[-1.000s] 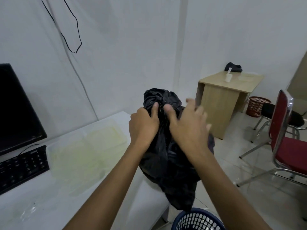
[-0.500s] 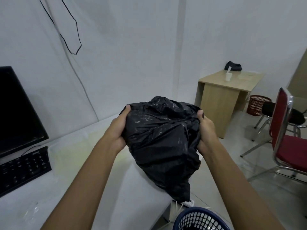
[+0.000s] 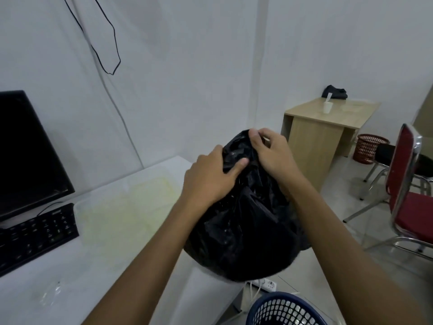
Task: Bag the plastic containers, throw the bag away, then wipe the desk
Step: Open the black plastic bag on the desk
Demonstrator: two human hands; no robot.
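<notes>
A full black plastic bag [image 3: 243, 231] hangs over the right end of the white desk [image 3: 131, 266], above the floor. My left hand [image 3: 210, 177] grips the bag's gathered neck from the left, thumb pressed into the plastic. My right hand [image 3: 271, 153] pinches the top of the neck between thumb and fingertips. The bag hides whatever is inside it. A blue mesh wastebasket [image 3: 283, 310] stands on the floor right below the bag.
A black monitor [image 3: 25, 151] and keyboard [image 3: 35, 235] sit at the desk's left, with a yellowish stained patch [image 3: 124, 214] beside them. A power strip [image 3: 264, 283] lies on the floor. A red chair [image 3: 407, 195], wooden desk [image 3: 325, 127] and red basket [image 3: 367, 148] stand to the right.
My hands left the bag's sides and came together at its top, bunching the neck. The bag now hangs lower beneath them.
</notes>
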